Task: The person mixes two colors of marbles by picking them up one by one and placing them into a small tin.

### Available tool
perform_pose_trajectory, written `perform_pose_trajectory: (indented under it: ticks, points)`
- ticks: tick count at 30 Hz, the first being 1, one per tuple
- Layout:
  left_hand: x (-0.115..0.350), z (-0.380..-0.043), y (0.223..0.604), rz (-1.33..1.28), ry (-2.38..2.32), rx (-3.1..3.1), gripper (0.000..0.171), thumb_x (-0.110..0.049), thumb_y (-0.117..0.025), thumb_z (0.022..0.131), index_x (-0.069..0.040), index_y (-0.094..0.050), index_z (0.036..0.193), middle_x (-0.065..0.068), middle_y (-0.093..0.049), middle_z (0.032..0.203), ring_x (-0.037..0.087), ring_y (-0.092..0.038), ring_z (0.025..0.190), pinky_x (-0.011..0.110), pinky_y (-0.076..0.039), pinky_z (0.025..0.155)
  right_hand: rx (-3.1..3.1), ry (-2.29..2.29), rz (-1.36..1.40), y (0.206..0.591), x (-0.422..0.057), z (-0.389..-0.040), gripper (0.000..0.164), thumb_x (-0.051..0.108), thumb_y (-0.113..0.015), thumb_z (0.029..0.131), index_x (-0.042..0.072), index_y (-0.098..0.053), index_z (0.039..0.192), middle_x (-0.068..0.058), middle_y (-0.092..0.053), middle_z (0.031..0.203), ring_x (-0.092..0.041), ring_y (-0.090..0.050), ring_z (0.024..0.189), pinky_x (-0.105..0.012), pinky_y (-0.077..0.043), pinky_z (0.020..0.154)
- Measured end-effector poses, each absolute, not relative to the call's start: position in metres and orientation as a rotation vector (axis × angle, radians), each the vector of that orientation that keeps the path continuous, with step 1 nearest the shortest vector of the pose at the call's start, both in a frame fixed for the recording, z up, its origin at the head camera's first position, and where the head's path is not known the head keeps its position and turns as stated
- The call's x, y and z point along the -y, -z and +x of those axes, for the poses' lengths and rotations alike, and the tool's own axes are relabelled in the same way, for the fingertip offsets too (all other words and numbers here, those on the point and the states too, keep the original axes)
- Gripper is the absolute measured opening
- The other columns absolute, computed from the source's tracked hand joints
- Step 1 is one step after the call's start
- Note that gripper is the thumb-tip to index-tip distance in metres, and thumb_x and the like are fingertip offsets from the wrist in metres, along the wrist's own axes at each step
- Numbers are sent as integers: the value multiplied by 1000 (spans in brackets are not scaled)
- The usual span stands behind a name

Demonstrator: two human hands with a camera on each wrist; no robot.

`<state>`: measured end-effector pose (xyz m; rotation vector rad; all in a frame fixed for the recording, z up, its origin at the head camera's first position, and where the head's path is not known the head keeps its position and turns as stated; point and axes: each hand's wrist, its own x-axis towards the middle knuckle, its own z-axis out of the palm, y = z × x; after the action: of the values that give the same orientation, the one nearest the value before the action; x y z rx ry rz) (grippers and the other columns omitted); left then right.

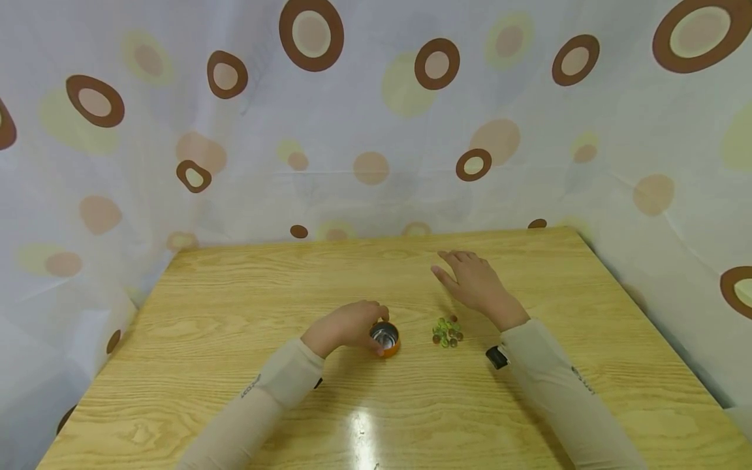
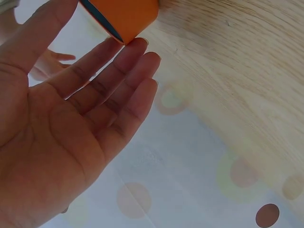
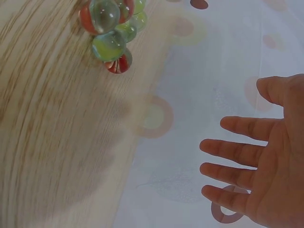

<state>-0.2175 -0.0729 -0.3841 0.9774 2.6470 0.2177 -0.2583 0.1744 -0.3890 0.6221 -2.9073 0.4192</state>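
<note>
From where I'm standing, the person's left hand (image 1: 348,325) has an orange cup (image 1: 391,350) between thumb and fingers: the thumb rests at the near side of the rim and a finger reaches the far side, with the palm to the left of it. The left wrist view shows the fingers only gently bent, their tips meeting the orange edge. The cup's mouth faces up and shows a shiny grey inside; whether its base touches the wooden table (image 1: 235,300) I can't tell. To the right of the cup, apart from it, a little cluster of glass marbles (image 1: 446,331) lies on the wood, green, clear and reddish, bunched against one another. The right hand (image 1: 474,282) is raised over the table beyond them, wide open, thumb held away from the straight fingers, and it has hold of nothing. The marbles lie nearer the person than that hand, slightly to the left of its wrist and not touching it. They sit between the cup and the right forearm, where a black device (image 1: 497,357) shows beside the pale sleeve (image 1: 564,385).
</note>
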Motion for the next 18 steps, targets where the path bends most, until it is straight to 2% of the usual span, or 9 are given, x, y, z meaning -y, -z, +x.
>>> perform_pose_trajectory:
  ticks: [10,18]
  points:
    - [71,-218,383,964,-208,-2662,53,-31,-74,71,-7,-53,114,6,-55,110,20,-52,99,31,-42,84,2926,-427,617,389,-174,-257,55,44,-34,94,6,-36,134,-20,-42,129,-38,-36,118,-55,-28,92]
    - [70,-218,385,929,-247,-2674,50,-29,-75,70,-6,-56,110,6,-56,103,17,-52,91,29,-43,77,2933,-402,617,393,-175,-258,59,48,-30,93,7,-35,134,-20,-41,130,-38,-36,118,-54,-28,93]
